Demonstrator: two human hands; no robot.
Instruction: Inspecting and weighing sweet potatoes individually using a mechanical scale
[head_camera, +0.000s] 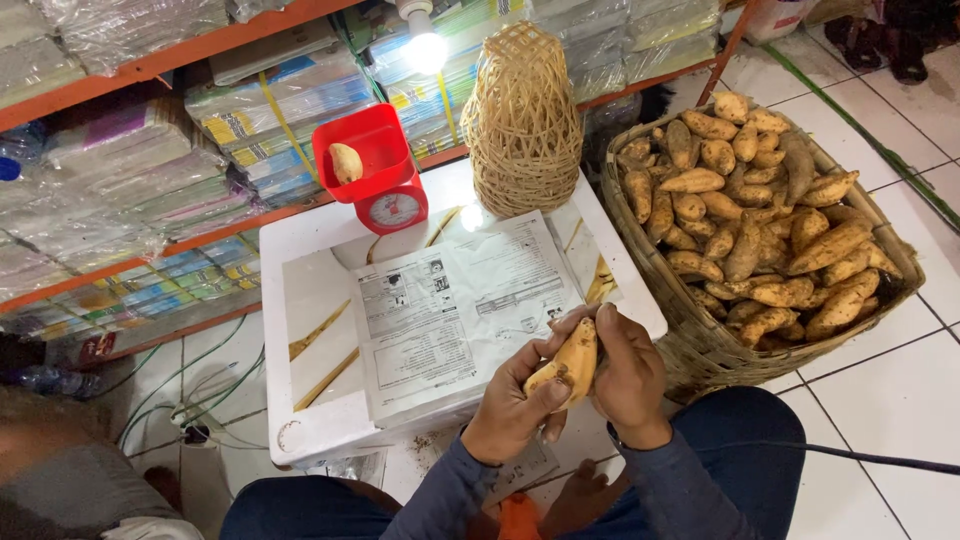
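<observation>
Grip around sweet potato

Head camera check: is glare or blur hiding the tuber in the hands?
Head view: the bare bulb blooms white, with a small bright spot on the white box top; the yellow-brown sweet potato between the left hand and right hand is evenly lit and sharp; frame edges bend slightly.
</observation>
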